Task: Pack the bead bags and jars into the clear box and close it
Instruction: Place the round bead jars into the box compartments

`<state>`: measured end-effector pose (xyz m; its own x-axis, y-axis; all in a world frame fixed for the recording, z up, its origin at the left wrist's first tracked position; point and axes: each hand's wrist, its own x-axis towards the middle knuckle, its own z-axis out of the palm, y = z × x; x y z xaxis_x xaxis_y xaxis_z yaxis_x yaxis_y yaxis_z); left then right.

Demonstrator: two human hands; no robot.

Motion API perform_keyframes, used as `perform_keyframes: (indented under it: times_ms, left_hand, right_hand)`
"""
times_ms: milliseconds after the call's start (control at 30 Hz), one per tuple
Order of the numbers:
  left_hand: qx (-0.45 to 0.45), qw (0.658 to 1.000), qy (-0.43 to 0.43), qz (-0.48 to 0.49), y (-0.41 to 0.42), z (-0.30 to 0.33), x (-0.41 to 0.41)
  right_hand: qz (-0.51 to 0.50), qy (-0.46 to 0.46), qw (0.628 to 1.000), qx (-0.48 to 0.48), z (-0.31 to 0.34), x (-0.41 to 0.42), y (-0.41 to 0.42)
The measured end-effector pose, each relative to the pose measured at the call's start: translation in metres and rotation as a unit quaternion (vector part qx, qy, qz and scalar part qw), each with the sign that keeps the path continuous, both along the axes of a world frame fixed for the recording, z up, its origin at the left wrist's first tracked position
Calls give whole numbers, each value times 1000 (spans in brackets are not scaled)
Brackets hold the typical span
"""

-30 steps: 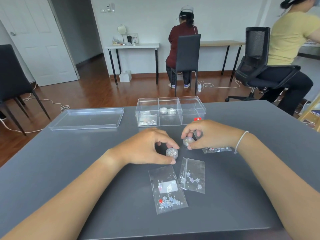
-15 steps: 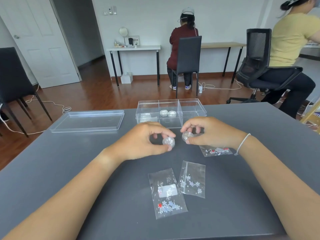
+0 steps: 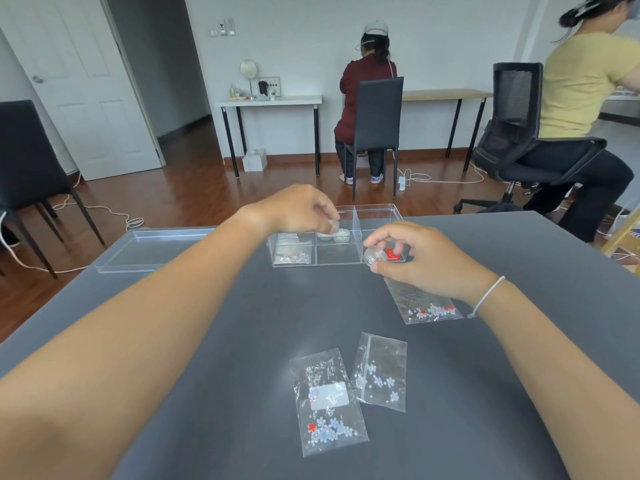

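Two small round clear jars are pinched, one in the left hand (image 3: 298, 210) over the clear divided plastic box (image 3: 337, 237)'s middle compartment, one in the right hand (image 3: 412, 252) beside it; either could slip and roll off the grey surface (image 3: 242, 341).

White walls (image 3: 433, 46), wood floor (image 3: 194, 188), white door (image 3: 79, 81), black chairs (image 3: 377, 123)

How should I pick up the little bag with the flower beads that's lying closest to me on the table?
Pinch the nearest bead bag by its far top edge, coming down from above. It lies flat on the table, and the beads sit heaped in the near end, so the far end is thin, empty plastic that fingers can probably lift and pinch easily. The beads should then hang below.
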<state>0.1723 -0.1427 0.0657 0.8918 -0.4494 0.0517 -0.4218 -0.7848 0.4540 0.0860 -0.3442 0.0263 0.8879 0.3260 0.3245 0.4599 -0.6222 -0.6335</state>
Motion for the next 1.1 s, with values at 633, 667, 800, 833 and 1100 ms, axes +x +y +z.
perform_keyframes:
  times_ms: [633, 667, 800, 833, 1100]
  left_hand:
    - [228, 968, 100, -6, -23, 3, 31]
    - [216, 971, 103, -8, -22, 3, 30]
    - [121, 990, 74, -11, -9, 4, 24]
    - [93, 994, 54, -12, -5, 5, 22]
    - [-134, 983, -102, 78, 65, -33, -18]
  right_hand:
    - [-3, 0, 1000, -8, -1, 4, -4]
    - [-3, 0, 1000, -6, -1, 4, -4]
    - [-2, 0, 1000, -2, -1, 3, -3]
    - [-2, -2, 1000, 4, -2, 3, -3]
    - [-17, -20, 998, 48, 6, 18, 7]
